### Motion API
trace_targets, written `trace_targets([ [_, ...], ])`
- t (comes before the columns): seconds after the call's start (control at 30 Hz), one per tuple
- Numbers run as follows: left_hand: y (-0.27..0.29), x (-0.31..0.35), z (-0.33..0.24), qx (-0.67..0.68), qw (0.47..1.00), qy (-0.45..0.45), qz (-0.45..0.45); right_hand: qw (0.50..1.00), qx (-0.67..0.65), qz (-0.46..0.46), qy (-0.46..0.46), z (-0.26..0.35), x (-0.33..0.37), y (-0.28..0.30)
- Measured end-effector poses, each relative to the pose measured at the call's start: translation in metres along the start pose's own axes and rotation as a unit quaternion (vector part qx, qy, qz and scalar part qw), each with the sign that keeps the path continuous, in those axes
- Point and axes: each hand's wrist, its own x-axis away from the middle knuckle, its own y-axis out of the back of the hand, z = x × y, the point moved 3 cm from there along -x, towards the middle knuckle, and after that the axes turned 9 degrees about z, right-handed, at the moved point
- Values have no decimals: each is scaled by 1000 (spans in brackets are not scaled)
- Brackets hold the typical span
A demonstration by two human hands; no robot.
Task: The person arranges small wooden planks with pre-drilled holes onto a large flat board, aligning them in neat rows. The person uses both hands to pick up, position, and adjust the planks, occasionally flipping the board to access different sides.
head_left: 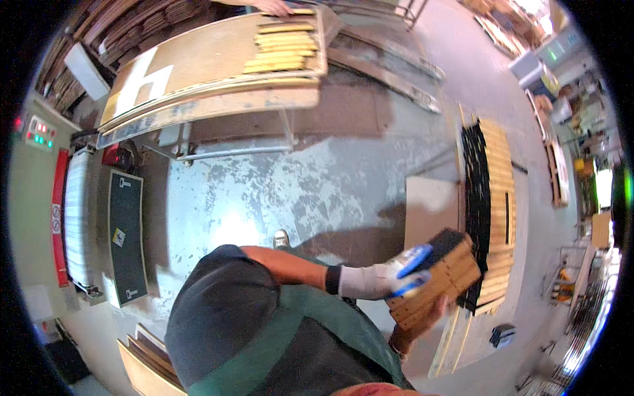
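A small bundle of flat brown pieces point(442, 280) with a dark face is held between my two hands, tilted, in front of me to the right. My left hand point(404, 272), in a white and blue work glove, is closed round its left side. Bare, my right hand point(428, 315) grips its lower edge, with the fingers partly hidden and blurred. Just beyond the bundle, a long row of tan pieces with black ends point(498, 211) lies packed side by side on a low table. Whether the pieces are cardboard or wood I cannot tell.
A worktable point(198, 63) with several yellow-edged strips point(284, 47) stands at the far left, and another person's hand point(274, 6) rests at its far edge. A roller machine point(79, 218) and a dark panel point(125, 237) are at left. Boards point(148, 360) lean behind me.
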Motion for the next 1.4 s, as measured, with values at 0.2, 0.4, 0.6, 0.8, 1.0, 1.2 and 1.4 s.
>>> trace_targets([
  [0.2, 175, 173, -56, 37, 963, -32, -265, 958, 122, 210, -152, -132, -58, -204],
  [0.4, 308, 308, -70, -301, 827, -129, -457, 901, 110, 331, -258, -270, -111, -373],
  [0.6, 455, 421, -94, -370, 712, -112, -586, 775, 119, 519, -342, -413, -151, -571],
  [0.8, 614, 519, -119, -111, 651, -197, -724, 639, 104, 634, -424, -558, -168, -752],
  [1.0, 719, 624, -133, 17, 589, -349, -729, 541, 173, 691, -446, -703, -159, -888],
  [1.2, 811, 722, -125, 82, 550, -382, -738, 453, 244, 723, -461, -797, -136, -988],
  [1.4, 837, 761, -121, 38, 612, -227, -757, 409, 361, 728, -415, -843, -161, -1030],
])
